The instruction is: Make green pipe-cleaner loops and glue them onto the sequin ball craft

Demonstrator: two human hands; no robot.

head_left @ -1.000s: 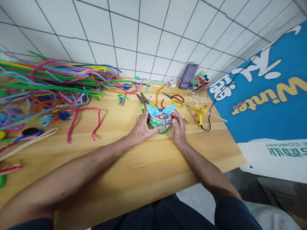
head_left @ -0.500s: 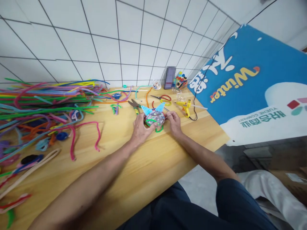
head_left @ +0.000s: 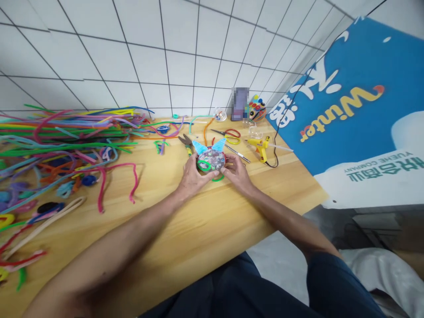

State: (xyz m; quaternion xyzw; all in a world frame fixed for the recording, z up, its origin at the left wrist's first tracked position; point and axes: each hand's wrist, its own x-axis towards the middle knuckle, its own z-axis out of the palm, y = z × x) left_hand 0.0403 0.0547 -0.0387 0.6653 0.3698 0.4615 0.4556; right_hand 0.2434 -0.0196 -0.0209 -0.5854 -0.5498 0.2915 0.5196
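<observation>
A round, speckled grey ornament (head_left: 214, 160) with two pointed light-blue ears is held between both hands above the table. A green pipe-cleaner ring (head_left: 203, 165) sits on its left front, and another bit of green shows beneath. My left hand (head_left: 192, 176) is closed around the left side, thumb along the lower edge. My right hand (head_left: 236, 170) grips the right side, its thumb at the lower front. Just behind lie pliers (head_left: 187, 143) and a pen (head_left: 239, 154).
Scissors (head_left: 230, 134) and a yellow glue gun (head_left: 260, 145) with a cord lie at the right back. A phone (head_left: 240, 104) leans on the tiled wall beside a colourful decorated ball (head_left: 257, 108). Piled pipe cleaners (head_left: 73, 132) cover the table's left side. A blue banner (head_left: 357, 106) stands at the right.
My right hand has moved in onto the ornament's lower right front. The green loop now shows as a ring at the left front. The view has shifted slightly.
</observation>
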